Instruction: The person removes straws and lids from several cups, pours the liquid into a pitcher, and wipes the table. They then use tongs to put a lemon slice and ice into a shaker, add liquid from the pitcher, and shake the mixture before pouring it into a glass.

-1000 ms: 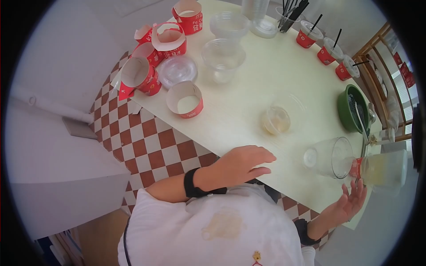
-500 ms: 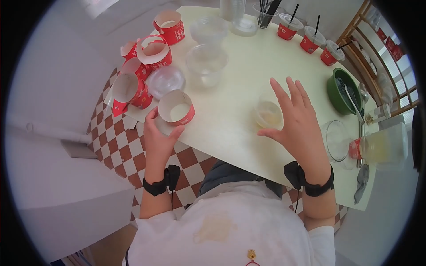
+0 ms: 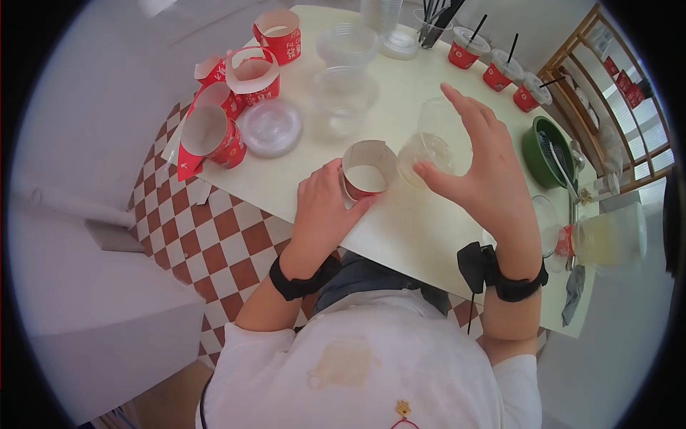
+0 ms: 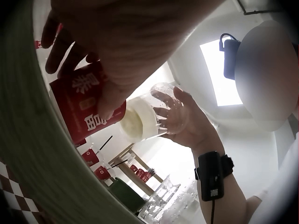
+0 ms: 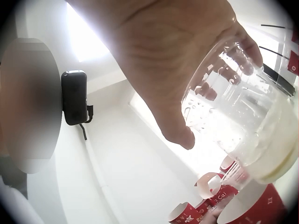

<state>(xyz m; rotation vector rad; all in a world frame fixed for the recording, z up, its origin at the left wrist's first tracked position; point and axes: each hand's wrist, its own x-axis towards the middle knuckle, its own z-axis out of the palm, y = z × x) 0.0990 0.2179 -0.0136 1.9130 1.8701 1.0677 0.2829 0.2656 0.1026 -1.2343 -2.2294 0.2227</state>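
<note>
My left hand (image 3: 325, 204) grips a red paper cup sleeve (image 3: 364, 186), white inside, close over the table's near part. White printed characters show on the sleeve (image 4: 77, 107) in the left wrist view. To its right, my right hand (image 3: 489, 164) holds a clear plastic cup (image 3: 421, 146), fingers on the far side and thumb on the near side. Pale liquid lies at the bottom of the cup (image 5: 273, 149), and droplets cling inside its wall. Sleeve and cup are side by side, a small gap between them in the head view.
Several red paper sleeves (image 3: 207, 132) and a clear lid (image 3: 271, 127) stand at the left. Clear bowls (image 3: 346, 89) are behind. Three lidded red cups (image 3: 468, 48) with straws line the back right. A green bowl (image 3: 543, 154) and a pitcher (image 3: 611, 232) stand at the right.
The left hand has come over to the sleeve, taken it and carried it right. The right hand has swung in from the right edge and taken the cup, which has shifted a little.
</note>
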